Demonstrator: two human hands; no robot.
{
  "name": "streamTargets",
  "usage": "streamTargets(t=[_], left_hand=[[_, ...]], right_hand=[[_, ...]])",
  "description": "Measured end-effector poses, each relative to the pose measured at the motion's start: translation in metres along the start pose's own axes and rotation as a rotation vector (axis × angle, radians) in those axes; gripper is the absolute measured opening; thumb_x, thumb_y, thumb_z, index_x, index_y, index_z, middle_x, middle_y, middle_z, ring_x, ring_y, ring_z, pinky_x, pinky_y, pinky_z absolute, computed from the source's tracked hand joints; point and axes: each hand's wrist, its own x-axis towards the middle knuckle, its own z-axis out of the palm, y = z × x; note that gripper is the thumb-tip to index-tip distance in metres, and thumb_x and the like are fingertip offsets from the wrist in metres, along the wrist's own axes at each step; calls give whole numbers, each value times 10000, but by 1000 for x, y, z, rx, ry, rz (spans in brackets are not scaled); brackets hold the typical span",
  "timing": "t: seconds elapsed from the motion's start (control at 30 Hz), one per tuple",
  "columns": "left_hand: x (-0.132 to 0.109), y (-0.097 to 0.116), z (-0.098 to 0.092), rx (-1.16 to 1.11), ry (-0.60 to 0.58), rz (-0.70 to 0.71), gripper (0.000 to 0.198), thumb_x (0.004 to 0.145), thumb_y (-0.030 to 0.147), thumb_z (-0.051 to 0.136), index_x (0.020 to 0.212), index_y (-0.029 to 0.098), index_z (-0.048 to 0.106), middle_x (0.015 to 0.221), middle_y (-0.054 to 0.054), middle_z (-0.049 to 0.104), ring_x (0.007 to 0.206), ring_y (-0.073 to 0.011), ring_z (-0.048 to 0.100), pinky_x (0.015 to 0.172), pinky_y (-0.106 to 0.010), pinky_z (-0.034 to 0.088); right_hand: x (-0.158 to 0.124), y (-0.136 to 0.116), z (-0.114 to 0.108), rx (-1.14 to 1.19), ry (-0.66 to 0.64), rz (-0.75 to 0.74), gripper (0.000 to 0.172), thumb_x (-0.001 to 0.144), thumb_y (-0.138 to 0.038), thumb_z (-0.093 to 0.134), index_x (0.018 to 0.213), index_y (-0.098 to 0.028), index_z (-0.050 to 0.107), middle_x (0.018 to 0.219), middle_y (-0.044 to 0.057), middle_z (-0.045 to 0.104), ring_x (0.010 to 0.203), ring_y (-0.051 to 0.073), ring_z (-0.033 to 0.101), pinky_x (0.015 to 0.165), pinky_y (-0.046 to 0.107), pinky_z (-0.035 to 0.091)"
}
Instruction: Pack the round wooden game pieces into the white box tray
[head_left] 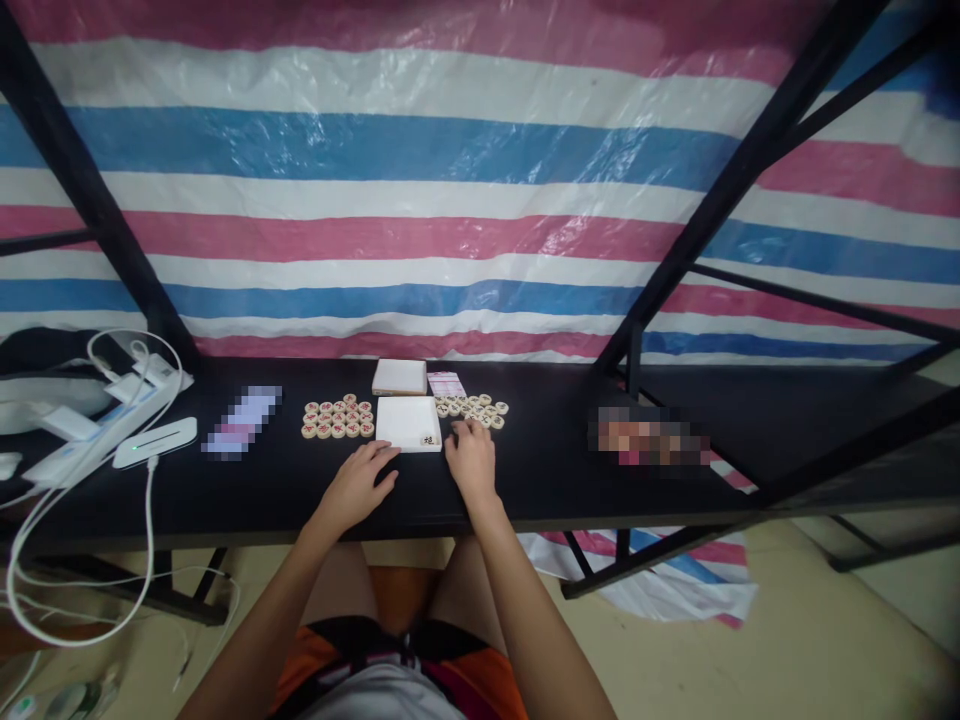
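Note:
My left hand (360,483) rests on the black table (285,480) just below the near-left corner of a white square box (408,423), fingers loosely curled with nothing in them. One round wooden piece lies in that box at its near-right corner. My right hand (471,455) lies flat with fingers stretched toward a loose group of round wooden game pieces (471,407) to the right of the box. A tidy block of red-marked pieces (337,418) sits to the left of the box. A second white box part (399,377) lies behind it.
A power strip with white plugs and cables (112,415) and a small white device (154,442) lie at the table's left. Black metal frame bars (697,240) rise on both sides. A striped tarp (420,180) hangs behind. Blurred patches sit on the table left and right.

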Motion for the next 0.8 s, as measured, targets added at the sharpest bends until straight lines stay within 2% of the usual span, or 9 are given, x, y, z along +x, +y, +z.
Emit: streamTargets(t=[0.17,0.27,0.37,0.5,0.6,0.8], left_hand=[[0,1,-1,1,-4,-6,352,886,281,473,1220,211,557,1254,-92,533,1119,-232,523,988,-422,417],[0,2,-2,13,-17,-13,353,890,281,467,1224,203,552,1260,-95,529,1122,-235,521,989,-424,416],[0,3,-2,19,-16,1,349,890,273,466,1220,199,554,1254,-95,532,1112,-233,525,982,-416,421],[1,1,-1,19,-6,13,345,885,276,477,1212,202,560,1234,-93,544,1099,-231,529,971,-409,432],[0,-1,1,15,2,17,352,887,279,475,1223,206,550,1234,-89,545,1104,-228,527,975,-406,430],[0,-1,1,18,14,33,356,885,279,479,1231,226,540,1243,-77,544,1117,-223,522,986,-402,422]], right_hand=[[1,2,3,1,26,-8,159,820,-145,485,890,-166,626,920,106,590,818,217,533,719,319,407],[1,2,2,67,89,-25,123,810,-143,482,828,-167,602,867,93,574,803,217,526,731,327,422],[0,-1,-2,218,142,-158,135,834,-147,456,852,-178,586,888,83,571,851,217,533,797,343,441],[-4,-12,-5,396,69,-434,152,879,-172,453,940,-192,591,1002,85,586,971,201,551,880,325,453],[-7,-18,-3,395,-10,-562,172,894,-177,457,965,-201,611,1038,81,606,997,194,564,904,333,453],[-4,-23,4,366,-63,-573,200,908,-169,453,999,-189,631,1087,77,633,1014,189,578,909,324,449]])
